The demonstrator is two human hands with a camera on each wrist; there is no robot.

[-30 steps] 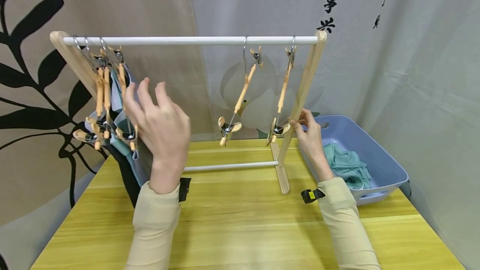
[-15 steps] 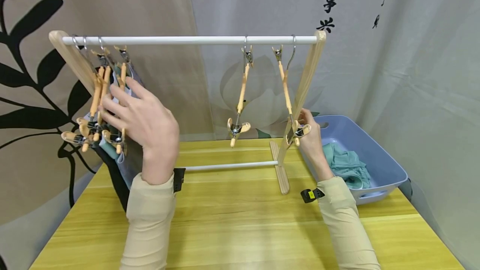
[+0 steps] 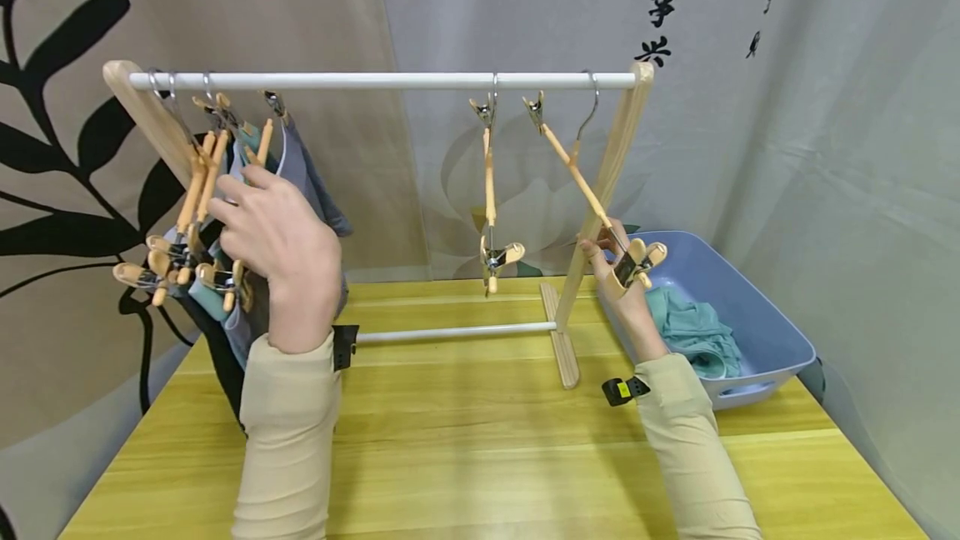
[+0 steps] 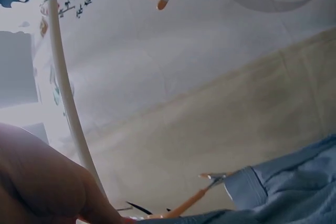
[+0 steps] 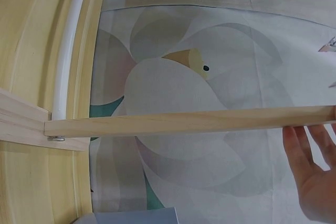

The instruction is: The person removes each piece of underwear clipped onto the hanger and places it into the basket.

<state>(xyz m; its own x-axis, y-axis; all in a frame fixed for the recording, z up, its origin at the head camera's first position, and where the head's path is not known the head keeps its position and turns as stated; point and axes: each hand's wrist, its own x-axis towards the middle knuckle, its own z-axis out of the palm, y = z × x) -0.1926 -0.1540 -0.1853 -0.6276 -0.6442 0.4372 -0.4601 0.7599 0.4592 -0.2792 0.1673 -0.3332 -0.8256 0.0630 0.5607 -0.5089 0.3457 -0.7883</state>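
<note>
A small wooden garment rack [image 3: 390, 82] with a white rail stands on the table. My left hand [image 3: 281, 232] is at its left end, laid over a clip hanger [image 3: 266, 142] that bears blue-grey clothing [image 3: 300, 169]. The left fingers point left towards several more hangers [image 3: 197, 190] bunched there. In the left wrist view, part of that hand [image 4: 47, 182] shows low at the left beside the clothing. My right hand [image 3: 618, 273] holds the rack's right post [image 3: 611, 157]; the right wrist view shows the fingers [image 5: 299, 156] at the post's edge.
Two bare clip hangers, one straight [image 3: 489, 182] and one slanted [image 3: 577, 169], hang at the rail's right part. The slanted one overlaps my right hand. A blue basket [image 3: 772, 340] with teal cloth [image 3: 697, 332] stands right of the rack. A printed curtain [image 3: 825, 148] hangs behind.
My left hand has moved left and slightly down onto the hangers, and the clothing there has swung round. The two bare hangers have turned on their hooks. My right hand stays at the post.
</note>
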